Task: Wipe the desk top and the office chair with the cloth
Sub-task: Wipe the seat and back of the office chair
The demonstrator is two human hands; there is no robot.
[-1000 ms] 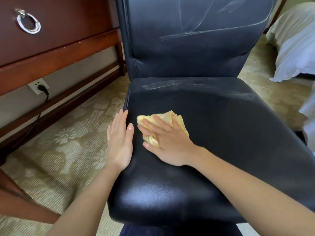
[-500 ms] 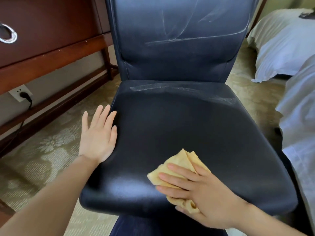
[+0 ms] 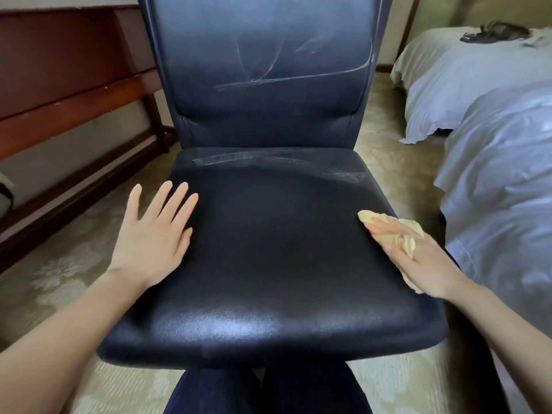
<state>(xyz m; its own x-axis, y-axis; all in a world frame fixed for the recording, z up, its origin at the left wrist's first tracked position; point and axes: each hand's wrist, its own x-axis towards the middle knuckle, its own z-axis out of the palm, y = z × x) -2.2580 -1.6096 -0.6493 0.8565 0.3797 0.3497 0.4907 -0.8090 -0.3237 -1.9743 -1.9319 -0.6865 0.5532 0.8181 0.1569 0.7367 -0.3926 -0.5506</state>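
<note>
Our right hand [image 3: 418,258] pressed the crumpled yellow cloth [image 3: 370,218], lengthwise front-to-back, with straight fingers [image 3: 388,230] onto the right edge of the glossy black chair seat [image 3: 268,249]; our left hand [image 3: 155,234] lay flat, fingers spread, opposite.

Black chair [image 3: 268,249] stands upright, pale streaks across back and rear seat. Crumpled yellow cloth [image 3: 370,218] lies at seat's right edge.

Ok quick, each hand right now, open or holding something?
Left hand: open, flat on the chair seat at its left edge.
Right hand: open, straight fingers pressing the yellow cloth onto the seat's right edge.
</note>
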